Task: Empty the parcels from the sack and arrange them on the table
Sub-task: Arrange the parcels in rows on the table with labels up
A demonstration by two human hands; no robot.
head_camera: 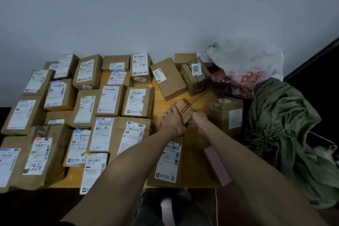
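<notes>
On the yellow wooden table [194,167], left hand [173,122] and right hand [199,119] both grip a small red-labelled brown cardboard parcel [184,109].

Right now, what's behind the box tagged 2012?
A plain brown box sits behind the 2012 box, a white plastic bag to its right. Only the brown box's upper part shows; the rest is covered.
</notes>
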